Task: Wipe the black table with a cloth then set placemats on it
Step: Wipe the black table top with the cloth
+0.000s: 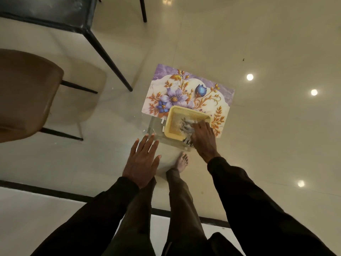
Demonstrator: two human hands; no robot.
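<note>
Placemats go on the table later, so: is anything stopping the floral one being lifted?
Yes. The yellow basket sits on the near edge of the floral placemat, with the right hand inside it gripping the cloth.

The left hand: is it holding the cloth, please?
No, the left hand is open and empty; the right hand grips the cloth.

The right hand [203, 138] covers part of the cloth [185, 125] in the basket [184, 109]. Beyond the left hand [142, 159], table [55, 12] and chair [24, 93] are cut off.
</note>
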